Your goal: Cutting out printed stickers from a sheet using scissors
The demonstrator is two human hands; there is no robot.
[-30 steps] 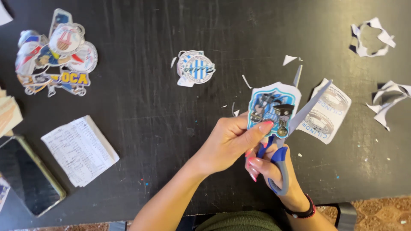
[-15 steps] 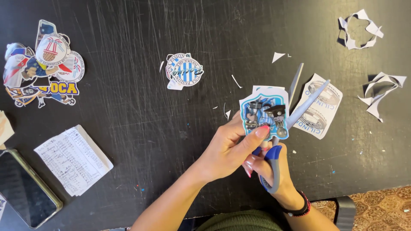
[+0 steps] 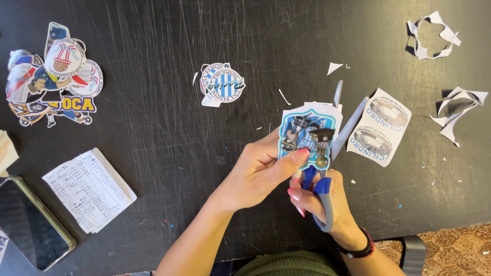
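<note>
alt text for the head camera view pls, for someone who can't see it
Seen from above, a person's left hand holds a blue shield-shaped paper picture while the right hand works open blue-handled scissors along its edge, over a scratched black table. Finished colourful cut-outs, white paper scraps, a handwritten note and a phone lie around.

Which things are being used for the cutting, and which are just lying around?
In use: left hand, right hand, blue scissors, shield picture.

Lying about: phone, written note, round cutout, stadium print, paper scraps.
</note>
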